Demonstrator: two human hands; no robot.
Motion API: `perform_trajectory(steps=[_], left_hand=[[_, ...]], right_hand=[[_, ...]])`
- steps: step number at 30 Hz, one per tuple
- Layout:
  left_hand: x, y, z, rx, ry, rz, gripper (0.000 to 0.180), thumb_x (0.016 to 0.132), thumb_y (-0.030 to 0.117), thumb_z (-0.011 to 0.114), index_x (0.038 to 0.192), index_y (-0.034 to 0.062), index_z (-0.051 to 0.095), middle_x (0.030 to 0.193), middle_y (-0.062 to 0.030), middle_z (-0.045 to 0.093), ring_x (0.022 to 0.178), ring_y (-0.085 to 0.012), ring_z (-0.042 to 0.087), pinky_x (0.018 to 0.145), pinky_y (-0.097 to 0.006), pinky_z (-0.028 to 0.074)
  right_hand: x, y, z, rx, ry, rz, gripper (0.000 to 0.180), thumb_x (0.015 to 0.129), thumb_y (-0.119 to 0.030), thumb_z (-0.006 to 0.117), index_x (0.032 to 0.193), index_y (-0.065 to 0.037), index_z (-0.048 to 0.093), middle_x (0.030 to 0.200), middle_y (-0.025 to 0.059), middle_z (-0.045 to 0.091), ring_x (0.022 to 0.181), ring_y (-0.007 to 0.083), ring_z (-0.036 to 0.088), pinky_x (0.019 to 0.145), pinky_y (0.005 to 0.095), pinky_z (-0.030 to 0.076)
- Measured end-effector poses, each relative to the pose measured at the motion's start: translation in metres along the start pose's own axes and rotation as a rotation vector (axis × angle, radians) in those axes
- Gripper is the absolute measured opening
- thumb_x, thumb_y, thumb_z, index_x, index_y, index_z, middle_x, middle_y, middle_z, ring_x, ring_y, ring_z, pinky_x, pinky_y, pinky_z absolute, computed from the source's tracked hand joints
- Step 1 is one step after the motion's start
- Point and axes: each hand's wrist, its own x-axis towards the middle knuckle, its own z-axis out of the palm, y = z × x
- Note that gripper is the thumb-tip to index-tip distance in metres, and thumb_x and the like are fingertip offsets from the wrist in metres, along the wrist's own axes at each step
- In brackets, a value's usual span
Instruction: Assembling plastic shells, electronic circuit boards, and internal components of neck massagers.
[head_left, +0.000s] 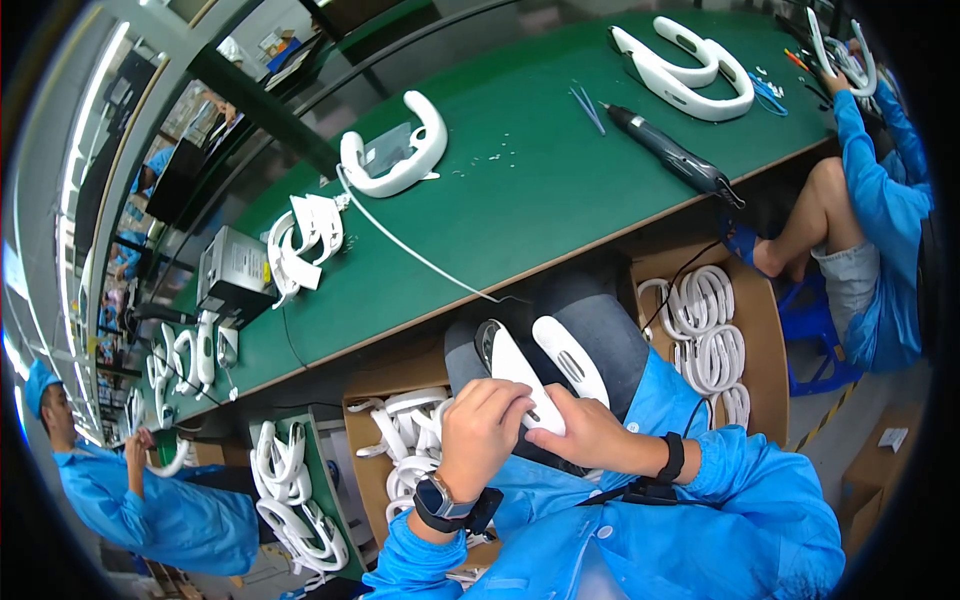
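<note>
Over my lap I hold a white U-shaped device [516, 372] that looks like a neck massager. One of its arms points away from me and has a dark, glossy inner face near the tip. The other arm [571, 358], with a slotted grey panel, lies to the right. My left hand [482, 428] is closed, its fingertips pinching at the device's near edge. My right hand [590, 432] grips the same part from the right, thumb lying along the white shell. What the fingertips press on is hidden.
On the green bench [500, 215] lie an electric screwdriver [675, 155], blue tweezers [587, 110] and more U-shaped devices [690, 95]. Cardboard boxes of white parts stand at my left [365, 480] and right [765, 370]. Co-workers sit at far left [150, 510] and right [885, 230].
</note>
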Motion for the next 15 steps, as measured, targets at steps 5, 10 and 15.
perform_trajectory(steps=[5,10,15], left_hand=[[0.002,0.0,0.007,-0.012,-0.009,-0.065,0.012,0.071,-0.001,0.074,0.079,0.0054,0.069,0.079,-0.0066,0.068,0.071,-0.0237,0.063,0.062,-0.032,0.049],[-0.002,-0.006,0.013,-0.033,-0.046,-0.114,0.011,0.071,-0.002,0.074,0.078,0.0046,0.068,0.078,-0.0073,0.067,0.072,-0.0248,0.063,0.068,-0.034,0.052],[0.002,-0.009,0.019,-0.118,0.012,-0.114,0.01,0.072,-0.002,0.073,0.076,0.0039,0.067,0.078,-0.0075,0.068,0.074,-0.0245,0.064,0.08,-0.036,0.054]], right_hand=[[0.002,0.003,-0.003,-0.01,-0.064,0.067,0.05,0.085,-0.035,0.07,0.113,-0.001,0.046,0.075,0.0236,0.063,0.07,0.0423,0.064,0.059,0.0461,0.049],[-0.001,0.015,0.004,-0.031,-0.026,0.008,0.051,0.086,-0.036,0.069,0.112,0.0,0.044,0.069,0.0245,0.063,0.063,0.0416,0.064,0.055,0.0474,0.048],[0.001,0.016,-0.001,0.02,-0.026,0.017,0.051,0.086,-0.036,0.069,0.113,0.0,0.044,0.07,0.0253,0.063,0.065,0.0419,0.065,0.056,0.0469,0.049]])
